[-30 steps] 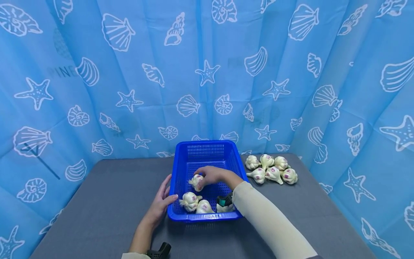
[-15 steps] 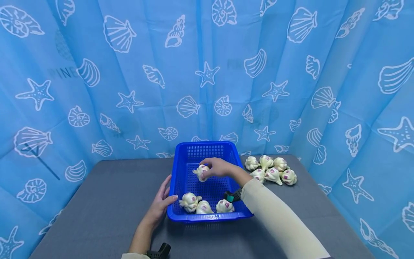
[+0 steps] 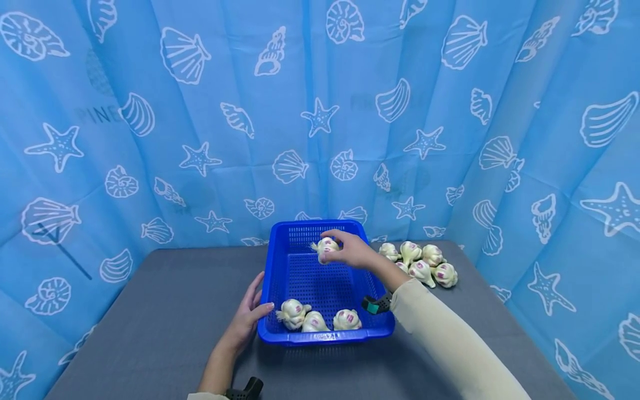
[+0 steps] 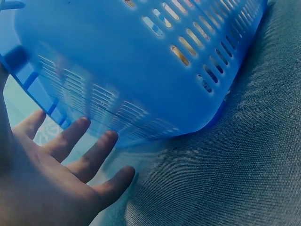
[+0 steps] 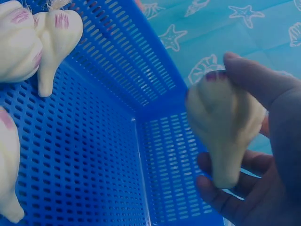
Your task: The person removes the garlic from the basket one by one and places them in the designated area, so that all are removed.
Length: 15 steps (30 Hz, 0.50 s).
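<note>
The right hand (image 3: 357,251) grips garlic (image 3: 327,250) over the basket (image 3: 360,334), open floor (image 3: 320,283) between it and three near-edge bulbs (image 3: 314,322). The left hand (image 3: 247,313), fingers spread, touches the rim (image 3: 268,261).

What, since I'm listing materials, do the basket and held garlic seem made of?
Basket: probably glossy moulded plastic, by its shiny rim and regular slots. Held garlic: smooth, satin, perhaps plastic imitation, since its purple patches look painted; possibly real.

A blue, shell-printed curtain (image 3: 320,161) hangs behind and beside a grey table (image 3: 190,311).
</note>
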Available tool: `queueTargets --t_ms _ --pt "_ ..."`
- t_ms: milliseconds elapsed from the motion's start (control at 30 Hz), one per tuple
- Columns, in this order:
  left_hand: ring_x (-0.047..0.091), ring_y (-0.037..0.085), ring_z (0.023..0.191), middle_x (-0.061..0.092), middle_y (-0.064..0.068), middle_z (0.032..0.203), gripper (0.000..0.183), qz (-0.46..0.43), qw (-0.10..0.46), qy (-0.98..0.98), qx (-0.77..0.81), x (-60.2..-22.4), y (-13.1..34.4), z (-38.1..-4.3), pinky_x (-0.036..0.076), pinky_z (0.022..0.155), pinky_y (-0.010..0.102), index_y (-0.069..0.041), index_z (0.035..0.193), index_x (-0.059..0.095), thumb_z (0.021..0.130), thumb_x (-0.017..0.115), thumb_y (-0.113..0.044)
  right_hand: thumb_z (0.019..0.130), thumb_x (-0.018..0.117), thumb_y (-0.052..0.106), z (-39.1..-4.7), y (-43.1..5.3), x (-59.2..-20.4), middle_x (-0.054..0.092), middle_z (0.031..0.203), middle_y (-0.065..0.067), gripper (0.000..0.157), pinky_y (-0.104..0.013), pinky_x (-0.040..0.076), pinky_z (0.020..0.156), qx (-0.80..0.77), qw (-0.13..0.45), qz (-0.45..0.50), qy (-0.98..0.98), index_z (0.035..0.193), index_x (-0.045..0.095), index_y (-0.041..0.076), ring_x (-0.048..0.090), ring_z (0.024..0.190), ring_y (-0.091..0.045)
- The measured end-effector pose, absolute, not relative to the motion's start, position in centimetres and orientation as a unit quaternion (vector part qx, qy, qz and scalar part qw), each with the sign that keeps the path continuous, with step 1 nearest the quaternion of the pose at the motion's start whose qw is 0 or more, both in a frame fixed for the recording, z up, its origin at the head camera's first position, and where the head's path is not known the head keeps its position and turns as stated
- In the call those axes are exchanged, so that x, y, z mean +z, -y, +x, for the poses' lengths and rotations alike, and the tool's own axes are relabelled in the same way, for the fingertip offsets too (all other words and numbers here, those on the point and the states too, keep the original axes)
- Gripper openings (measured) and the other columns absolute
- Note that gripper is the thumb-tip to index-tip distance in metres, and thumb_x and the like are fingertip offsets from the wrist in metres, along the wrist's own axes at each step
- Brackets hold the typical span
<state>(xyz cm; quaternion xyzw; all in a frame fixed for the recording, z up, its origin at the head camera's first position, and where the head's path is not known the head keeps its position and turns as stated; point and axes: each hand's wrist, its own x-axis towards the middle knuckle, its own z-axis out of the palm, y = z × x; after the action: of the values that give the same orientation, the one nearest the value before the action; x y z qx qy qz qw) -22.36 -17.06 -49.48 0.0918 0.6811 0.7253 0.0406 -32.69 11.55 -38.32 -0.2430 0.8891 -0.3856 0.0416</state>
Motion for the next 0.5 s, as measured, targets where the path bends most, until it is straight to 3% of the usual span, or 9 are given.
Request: queueTargets --t_ms 500 --pt "0.034 0.041 0.136 0.029 0.017 0.155 0.076 0.093 0.042 -0.680 0.726 -49.6 17.2 -22.4 0.027 0.107 0.062 -0.026 0.156 0.014 0.095 0.059 -0.019 0.082 0.079 0.024 -32.1 -14.4 -37.8 0.060 0.105 -0.012 0.056 -0.033 0.051 0.064 -0.453 -0.045 -0.220 -0.863 0.130 0.056 0.007 0.059 0.080 -0.021"
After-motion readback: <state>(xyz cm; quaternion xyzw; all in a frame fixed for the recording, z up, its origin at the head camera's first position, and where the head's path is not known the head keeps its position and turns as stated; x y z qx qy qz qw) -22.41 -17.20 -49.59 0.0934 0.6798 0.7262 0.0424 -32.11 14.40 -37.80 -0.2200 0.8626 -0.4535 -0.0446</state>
